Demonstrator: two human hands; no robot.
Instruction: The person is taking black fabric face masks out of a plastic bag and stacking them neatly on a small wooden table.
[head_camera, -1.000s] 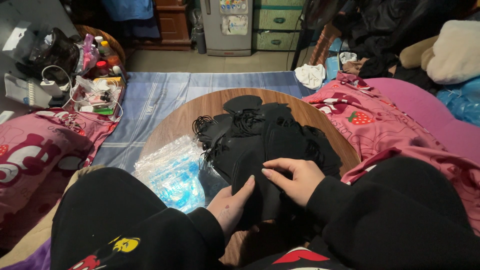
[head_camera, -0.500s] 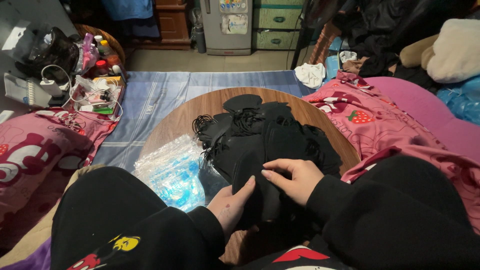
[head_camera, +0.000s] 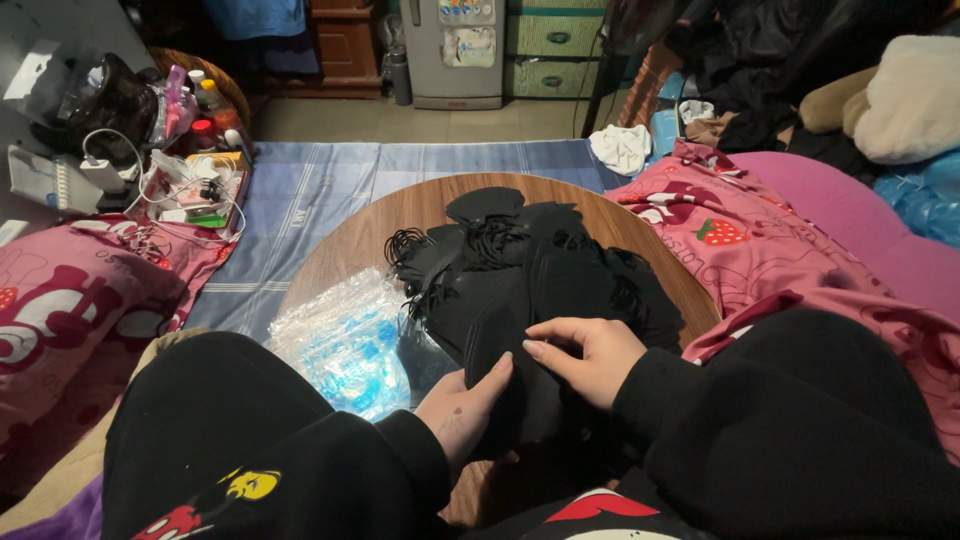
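Both hands work the nearest black face mask (head_camera: 520, 385) off the heap — left hand (head_camera: 465, 405) flat beneath, right hand (head_camera: 585, 355) pinching its edge — needing a clean peel from the stack.

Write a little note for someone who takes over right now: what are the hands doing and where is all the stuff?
Left hand: palm up under the near edge of the black masks, supporting one.
Right hand: resting on top, fingers pinching the same mask.
Things: the masks lie heaped on the round wooden table; a stack of clear plastic bags sits just left of them.
Done: no mask in a bag that can be seen.
Left: the whole heap is unbagged.
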